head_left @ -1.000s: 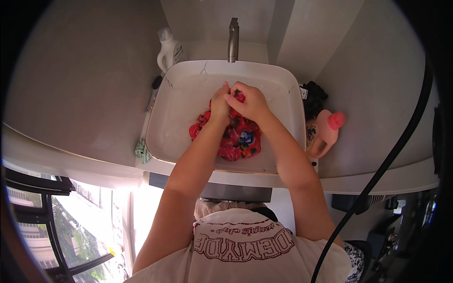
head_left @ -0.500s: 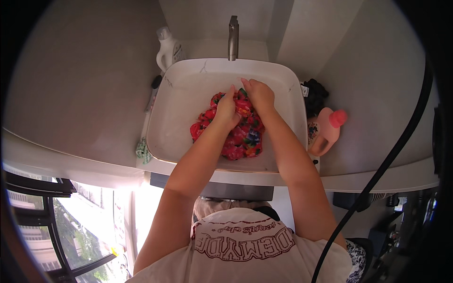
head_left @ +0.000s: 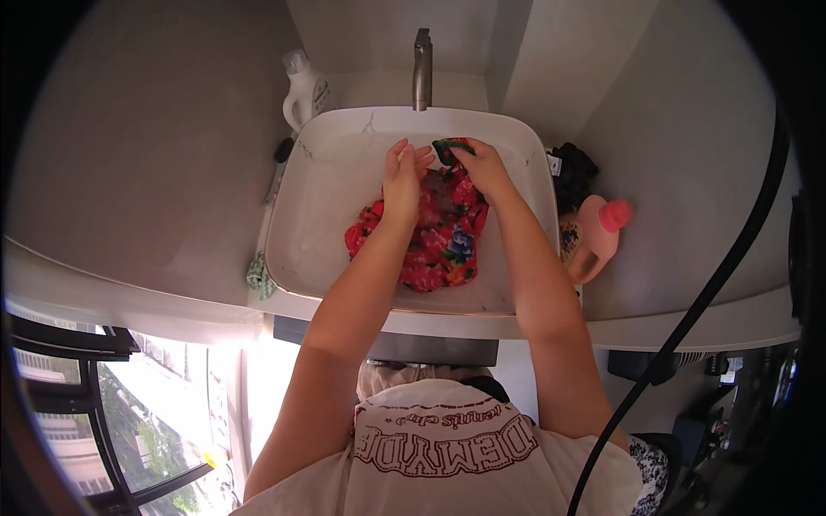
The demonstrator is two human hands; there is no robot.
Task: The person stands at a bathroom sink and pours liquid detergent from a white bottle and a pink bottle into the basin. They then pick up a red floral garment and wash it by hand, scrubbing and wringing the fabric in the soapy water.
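A white rectangular sink [head_left: 327,215] stands in the middle of the view, and both hands are inside it. In the sink lies a wet cloth with a red flower pattern [head_left: 439,236], bunched together near the centre of the basin and a little toward its right wall. The left hand [head_left: 402,176] rests on the upper part of this cloth, with the fingers straight and close together, pressing on the fabric and not closed around it. The right hand [head_left: 482,165] is just beside the left one, on the far edge of the cloth, and its fingers are closed on a dark green part of the fabric. The two hands almost touch each other.

Behind the sink, at the middle of its far rim, a metal tap [head_left: 422,69] stands upright. At the far left corner of the sink there is a white plastic bottle [head_left: 303,95] with a handle. On the tabletop right of the sink lies a pink bottle with a darker pink cap [head_left: 598,236], tilted on its side, and behind it a dark bundle of cloth [head_left: 575,176]. At the near left corner of the sink a small green cloth piece [head_left: 258,273] hangs on the edge.
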